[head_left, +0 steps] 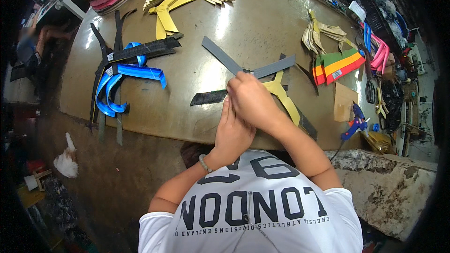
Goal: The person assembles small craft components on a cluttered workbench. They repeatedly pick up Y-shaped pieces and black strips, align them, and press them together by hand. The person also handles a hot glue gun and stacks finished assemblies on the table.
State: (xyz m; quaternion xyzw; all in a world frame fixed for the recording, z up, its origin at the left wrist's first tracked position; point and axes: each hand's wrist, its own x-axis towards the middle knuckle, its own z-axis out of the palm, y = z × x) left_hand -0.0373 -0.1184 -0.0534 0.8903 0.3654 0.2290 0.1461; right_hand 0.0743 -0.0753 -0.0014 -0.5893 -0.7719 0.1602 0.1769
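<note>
At the table's near edge my two hands meet over an assembly of flat straps. My right hand (253, 97) is closed, its fingertips pinching the inner end of a short black webbing strap (206, 98). Below it my left hand (234, 129) has its fingers pressed together, tips at the same strap end. Just beyond my right hand, two grey straps (272, 67) spread in a V. A yellow Y-shaped strip (283, 96) lies to the right, partly over a dark strap (307, 126). My fingers hide where the straps join.
Blue straps (138, 72) and black straps (145, 49) lie at left. Yellow and cream strips (171, 7) rest at the far side, a striped red-yellow-green piece (337, 67) at right. A blue glue gun (355, 125) sits by brown cardboard (344, 103). A white cat (67, 161) is on the floor.
</note>
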